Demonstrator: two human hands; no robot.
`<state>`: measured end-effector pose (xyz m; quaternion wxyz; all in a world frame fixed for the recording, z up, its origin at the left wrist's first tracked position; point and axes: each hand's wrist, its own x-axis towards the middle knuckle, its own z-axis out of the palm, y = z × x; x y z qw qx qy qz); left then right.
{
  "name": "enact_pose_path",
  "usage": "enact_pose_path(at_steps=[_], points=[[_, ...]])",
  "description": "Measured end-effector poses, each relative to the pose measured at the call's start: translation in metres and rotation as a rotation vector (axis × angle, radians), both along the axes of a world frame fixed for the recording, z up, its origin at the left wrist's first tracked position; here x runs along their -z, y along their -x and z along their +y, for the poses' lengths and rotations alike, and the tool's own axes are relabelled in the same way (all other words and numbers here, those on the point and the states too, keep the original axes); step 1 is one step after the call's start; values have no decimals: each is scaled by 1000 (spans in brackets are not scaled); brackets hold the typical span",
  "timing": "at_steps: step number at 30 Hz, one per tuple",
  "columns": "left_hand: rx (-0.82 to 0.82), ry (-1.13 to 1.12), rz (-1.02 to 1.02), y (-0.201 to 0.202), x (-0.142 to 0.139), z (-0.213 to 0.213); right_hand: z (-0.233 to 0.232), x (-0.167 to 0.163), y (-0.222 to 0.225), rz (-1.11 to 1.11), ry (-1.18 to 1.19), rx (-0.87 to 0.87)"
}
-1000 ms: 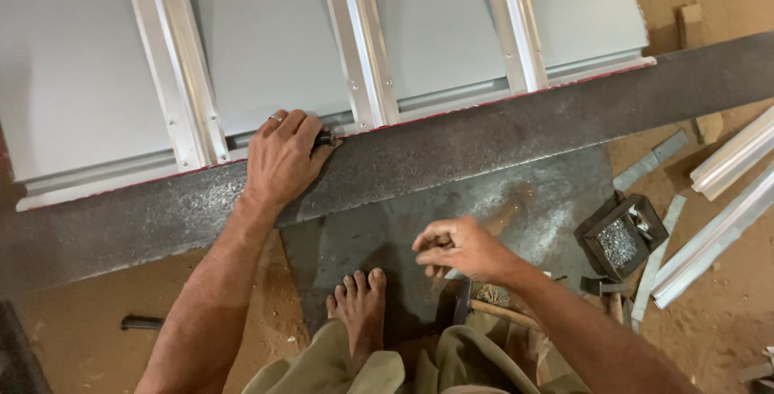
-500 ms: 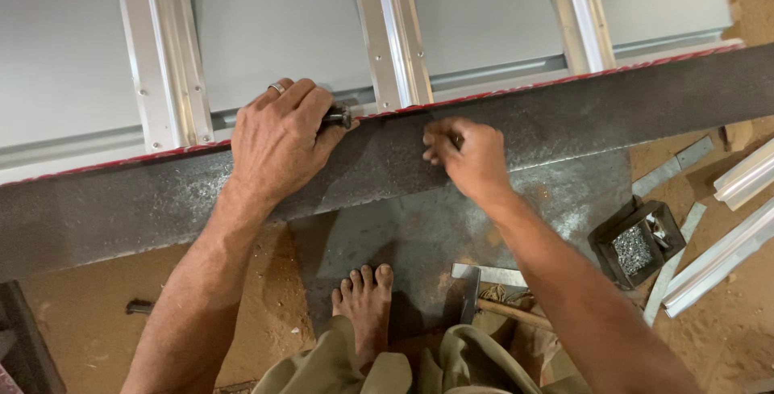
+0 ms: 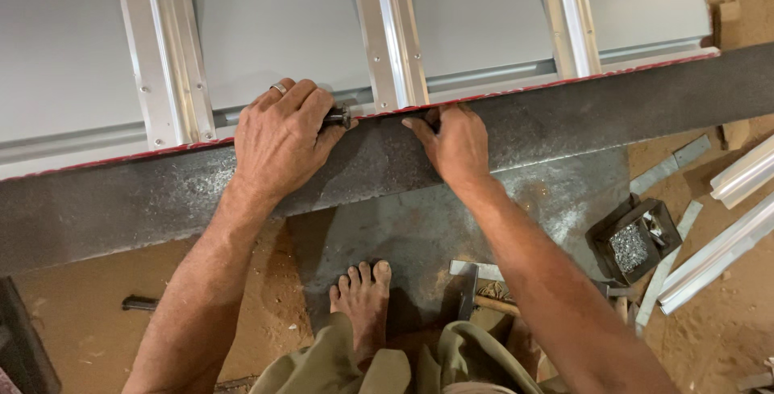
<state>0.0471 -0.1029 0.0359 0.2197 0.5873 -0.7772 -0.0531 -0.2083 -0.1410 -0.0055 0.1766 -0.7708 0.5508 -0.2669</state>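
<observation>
My left hand [image 3: 280, 140] rests on a long dark metal beam [image 3: 580, 112] and grips a small dark tool [image 3: 337, 116] at the red-edged rim of a grey panel [image 3: 274, 31]. My right hand [image 3: 454, 142] is just to its right on the beam, its fingertips pinched at the panel's edge below an aluminium rail [image 3: 389, 31]. What the fingers pinch is too small to tell. My bare foot [image 3: 363, 297] stands on a dark metal plate [image 3: 419, 225] below the beam.
A small black box of screws [image 3: 633, 242] sits at the right on sawdust-covered ground. Aluminium strips [image 3: 730, 233] lie at the far right. A hammer [image 3: 476, 291] lies by my knee. More rails [image 3: 165, 55] cross the panel.
My right hand came up from near my foot to the beam and now reaches the panel's edge beside the left hand. The left hand stayed put on the tool.
</observation>
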Motion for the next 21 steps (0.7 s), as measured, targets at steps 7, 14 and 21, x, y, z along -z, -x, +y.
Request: enact_pose_path(at_steps=[7,14,21], points=[[33,-12,20,3,26,-2,95,27,82,158,-582,-14],[18,-647,-56,-2,-10,-30,209,75,211,1086,-1141,-743],[213,-161,638,61,17,-60,135,3,189,862,-1206,-448]])
